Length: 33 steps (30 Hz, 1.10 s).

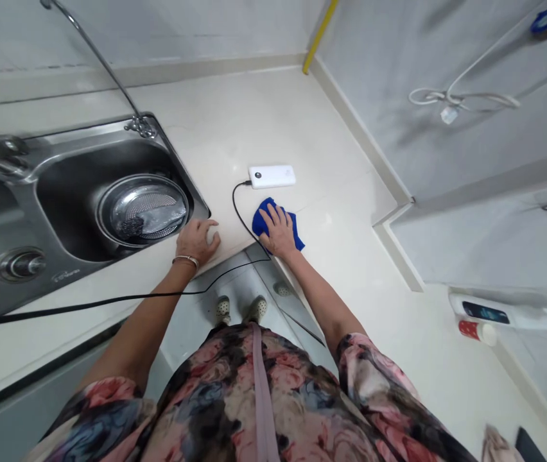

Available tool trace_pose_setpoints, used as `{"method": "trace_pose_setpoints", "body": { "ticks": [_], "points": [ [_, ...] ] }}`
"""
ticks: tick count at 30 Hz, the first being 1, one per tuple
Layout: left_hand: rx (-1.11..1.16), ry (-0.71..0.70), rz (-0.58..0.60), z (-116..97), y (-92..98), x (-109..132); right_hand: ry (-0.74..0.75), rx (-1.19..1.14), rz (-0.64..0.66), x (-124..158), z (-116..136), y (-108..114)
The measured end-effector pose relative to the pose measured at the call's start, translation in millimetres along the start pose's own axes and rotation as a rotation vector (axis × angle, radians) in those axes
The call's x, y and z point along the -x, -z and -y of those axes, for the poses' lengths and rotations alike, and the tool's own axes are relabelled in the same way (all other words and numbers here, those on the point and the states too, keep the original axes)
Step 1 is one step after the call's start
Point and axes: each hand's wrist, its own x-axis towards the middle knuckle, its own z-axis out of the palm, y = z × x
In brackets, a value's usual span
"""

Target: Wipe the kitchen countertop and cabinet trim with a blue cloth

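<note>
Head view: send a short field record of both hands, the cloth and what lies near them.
left hand: resting on countertop edge beside the sink
right hand: flat on blue cloth
power bank: white, just beyond the cloth, black cable plugged in
sink contents: metal colander

Cream stone countertop runs ahead of the right hand's fingers and turns a corner to their right, backed by pale grey wall tiles. Stainless sink is set just left of the left hand's fingers, its tap rising beyond. Pale floor below both; light soft, even.
</note>
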Motion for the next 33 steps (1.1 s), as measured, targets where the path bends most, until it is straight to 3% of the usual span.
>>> {"method": "trace_pose_setpoints", "body": {
  "ticks": [4, 7, 12, 14, 16, 19, 22, 28, 33],
  "points": [
    [0.01, -0.003, -0.005, 1, -0.8, -1, 0.125, 0.009, 0.017, 73, -32, 10],
    [0.008, 0.009, -0.003, 1, -2.1, -2, 0.18, 0.009, 0.017, 153, -62, 17],
    [-0.024, 0.012, 0.004, 2, -4.7, -1, 0.133, 0.032, 0.047, 291, -100, 25],
    [-0.046, 0.006, 0.007, 2, -5.0, -1, 0.103, 0.052, 0.034, 326, -102, 25],
    [-0.059, 0.005, 0.009, 1, -4.3, -1, 0.064, 0.07, -0.01, 339, -99, 22],
    [-0.053, 0.021, 0.017, -2, -1.5, -1, 0.057, 0.079, -0.066, 326, -95, 17],
    [-0.051, 0.026, 0.024, -4, 1.0, 0, 0.133, 0.073, -0.055, 291, -100, 17],
    [-0.069, 0.034, 0.028, -3, 1.0, 0, 0.152, 0.097, 0.051, 192, -122, 26],
    [-0.07, 0.042, 0.041, -2, 1.5, 1, 0.043, 0.118, -0.017, 94, -125, 25]
  ]
}}
